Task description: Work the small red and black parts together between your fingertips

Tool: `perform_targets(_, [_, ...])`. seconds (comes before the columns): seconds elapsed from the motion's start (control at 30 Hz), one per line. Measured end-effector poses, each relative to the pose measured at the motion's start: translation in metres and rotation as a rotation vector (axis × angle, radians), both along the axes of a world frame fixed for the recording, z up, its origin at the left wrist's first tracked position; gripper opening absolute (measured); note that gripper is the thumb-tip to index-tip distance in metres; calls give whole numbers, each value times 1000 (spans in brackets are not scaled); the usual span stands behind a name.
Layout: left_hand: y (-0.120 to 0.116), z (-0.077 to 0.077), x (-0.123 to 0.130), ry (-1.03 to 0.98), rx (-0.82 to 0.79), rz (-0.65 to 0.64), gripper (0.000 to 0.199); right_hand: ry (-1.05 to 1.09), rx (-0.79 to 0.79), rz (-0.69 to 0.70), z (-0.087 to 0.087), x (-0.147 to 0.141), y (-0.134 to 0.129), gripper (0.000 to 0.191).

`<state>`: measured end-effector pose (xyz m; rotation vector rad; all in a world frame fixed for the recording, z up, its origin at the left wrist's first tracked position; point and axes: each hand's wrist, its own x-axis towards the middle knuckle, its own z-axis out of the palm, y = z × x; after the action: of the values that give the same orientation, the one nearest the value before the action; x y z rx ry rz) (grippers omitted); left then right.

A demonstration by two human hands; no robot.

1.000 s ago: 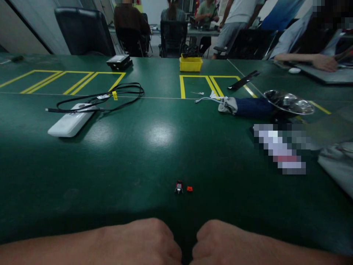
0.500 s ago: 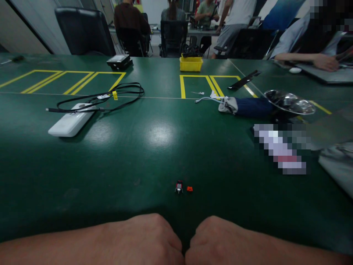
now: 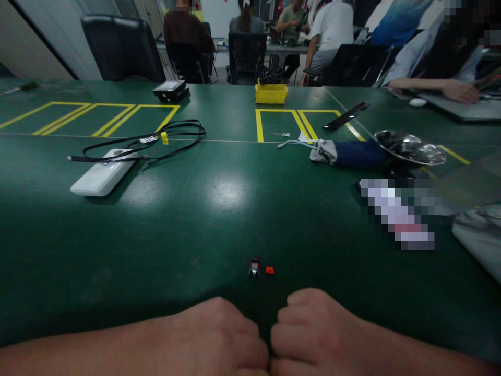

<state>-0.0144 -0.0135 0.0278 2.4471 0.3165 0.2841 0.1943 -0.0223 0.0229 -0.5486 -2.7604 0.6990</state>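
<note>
My left hand (image 3: 225, 334) is curled into a fist at the bottom of the view, back of the hand up. Right beside it is my right hand (image 3: 313, 326), closed too, with its knuckles facing the left one and hardly any gap between them. Both palms and fingertips are hidden, so whatever they may hold does not show. Just beyond the hands, on the green table (image 3: 164, 245), lies a tiny red, grey and black toy-like piece (image 3: 254, 268). A small orange piece (image 3: 270, 270) lies to its right.
A white power-bank-like block (image 3: 99, 177) with a black cable (image 3: 176, 154) lies left. On the right are a blue pouch (image 3: 356, 154), a shiny metal bowl (image 3: 410, 148) and a blurred-out flat item (image 3: 395, 214). A yellow bin (image 3: 271, 94) stands farther back. A person's arm (image 3: 430, 86) rests far right.
My right hand has risen a little and its curled fingers show more. The left hand has shifted slightly right. Both small pieces stay in place on the table.
</note>
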Motion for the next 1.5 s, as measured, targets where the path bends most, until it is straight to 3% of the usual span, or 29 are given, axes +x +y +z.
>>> perform_targets(0.13, [13,-8,-7,-80,68,477,5,120,84,-356,-4,10,12,11])
perform_targets(0.23, [23,-18,-8,-59,32,636,20,61,51,-532,-10,10,21,21])
perform_targets(0.37, [29,-20,-5,4,-12,567,44,-69,22,-548,-16,5,26,23])
perform_targets(0.57, [29,-18,-4,-23,-20,458,31,-42,23,-493,-18,6,27,9])
perform_targets(0.83, [29,-20,-6,-89,-32,553,27,79,-82,-501,-19,10,30,8])
perform_targets(1.1, [33,-22,-4,-74,23,587,22,8,-33,-531,-21,8,32,13])
perform_targets(1.5, [32,-17,0,-19,48,584,32,-79,-19,-547,-18,4,32,16])
